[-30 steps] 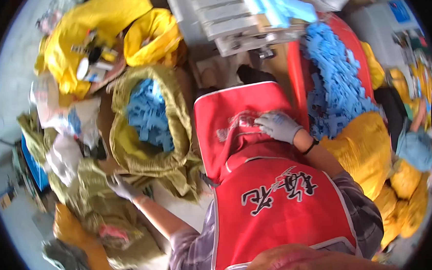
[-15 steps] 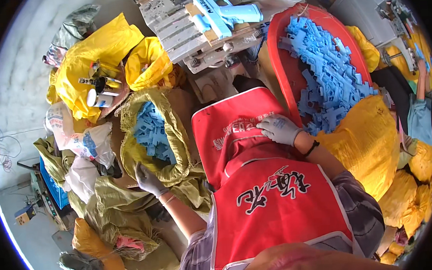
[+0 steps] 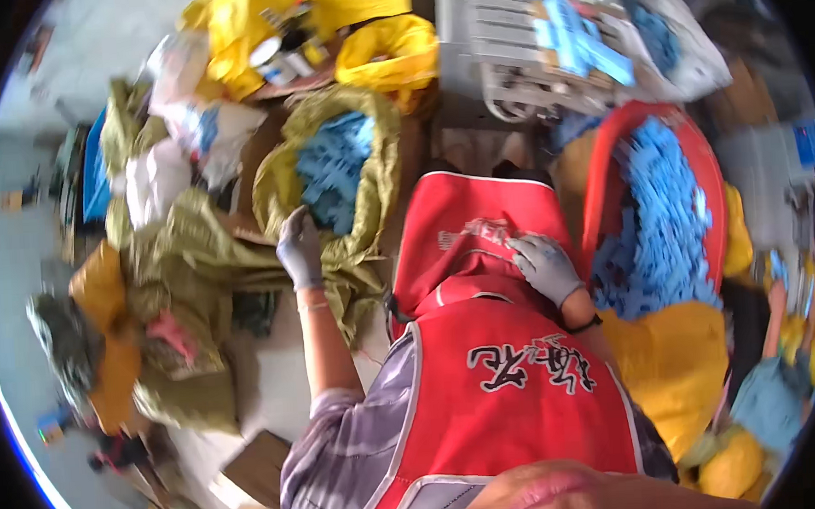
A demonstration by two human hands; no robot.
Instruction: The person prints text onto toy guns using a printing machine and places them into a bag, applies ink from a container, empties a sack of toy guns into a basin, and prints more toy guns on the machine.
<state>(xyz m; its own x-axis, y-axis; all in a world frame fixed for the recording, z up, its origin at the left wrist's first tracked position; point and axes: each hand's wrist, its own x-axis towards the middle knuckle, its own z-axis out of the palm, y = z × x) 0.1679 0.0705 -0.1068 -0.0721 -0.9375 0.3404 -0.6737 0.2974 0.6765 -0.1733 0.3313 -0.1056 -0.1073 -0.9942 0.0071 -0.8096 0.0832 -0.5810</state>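
Observation:
My left hand (image 3: 298, 248), in a grey glove, reaches to the rim of an olive-green sack (image 3: 279, 183) and touches it; the sack holds several blue plastic parts (image 3: 334, 166). My right hand (image 3: 544, 266), also gloved, rests flat on the red apron (image 3: 467, 242) over my lap, holding nothing. To its right stands a red tub (image 3: 598, 189) heaped with more blue plastic parts (image 3: 668, 213).
Yellow sacks (image 3: 387, 48) lie at the back, one (image 3: 676, 360) at my right. A grey slatted crate (image 3: 517, 55) with blue pieces stands at the back right. Crumpled olive and white bags (image 3: 177, 248) pile up on the left. A cardboard piece (image 3: 257, 465) lies low.
My left hand has moved up to the sack's rim. The view has swung, shifting the sack and tub. My right hand stays on the apron.

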